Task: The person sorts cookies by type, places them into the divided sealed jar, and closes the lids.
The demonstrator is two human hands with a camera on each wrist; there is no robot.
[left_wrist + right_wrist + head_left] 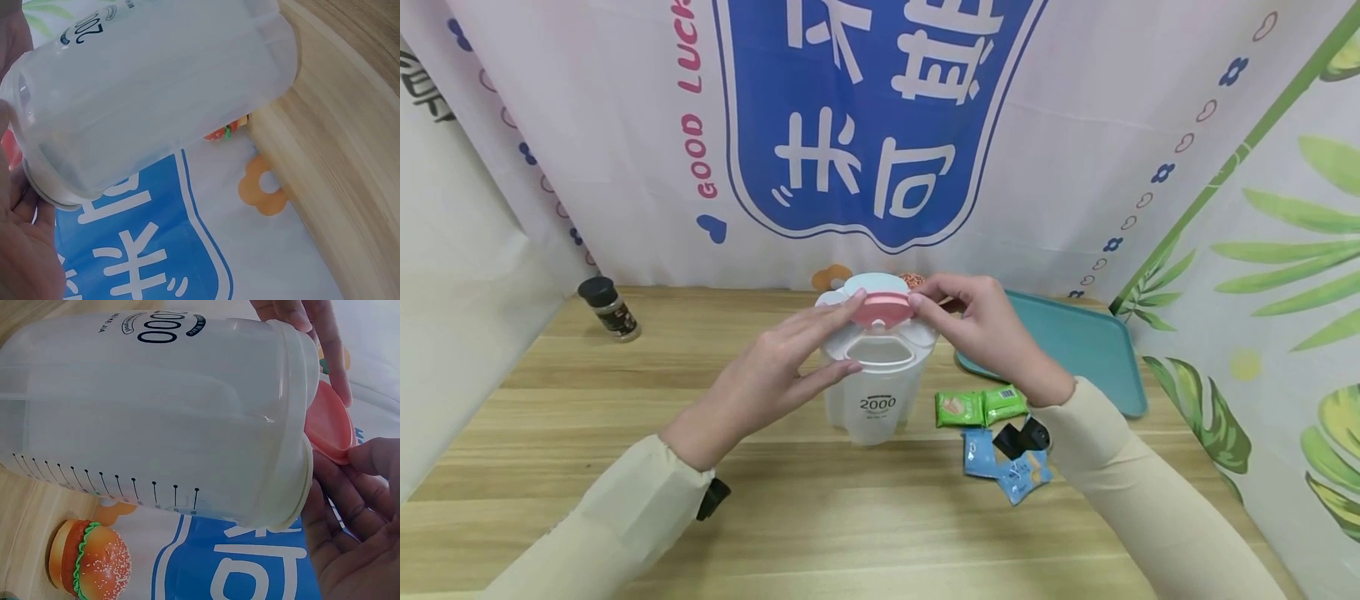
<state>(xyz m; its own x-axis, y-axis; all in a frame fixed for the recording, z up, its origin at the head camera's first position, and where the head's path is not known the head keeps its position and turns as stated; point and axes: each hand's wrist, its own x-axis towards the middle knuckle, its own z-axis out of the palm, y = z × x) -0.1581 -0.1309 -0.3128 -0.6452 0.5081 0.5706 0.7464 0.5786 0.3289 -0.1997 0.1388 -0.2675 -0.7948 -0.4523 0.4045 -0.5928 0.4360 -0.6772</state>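
Observation:
A translucent plastic storage container (880,404) marked 2000 stands upright on the table, its lid made up of several sections. One front section shows an opening beneath a raised pink flap (882,310). From the left, my left hand (767,367) holds the container's top, thumb by the front rim and index fingertip at the flap's left edge. My right hand (985,325) pinches the flap's right edge between thumb and fingers, seen close up in the right wrist view. The container's inside looks pale and hazy through its wall.
Green snack packets (981,406) and blue packets (1007,462) lie right of the container. Behind them is a teal tray (1075,350). A black-capped shaker (610,310) stands at the back left. A toy burger (94,559) sits behind the container, before a printed curtain (647,167).

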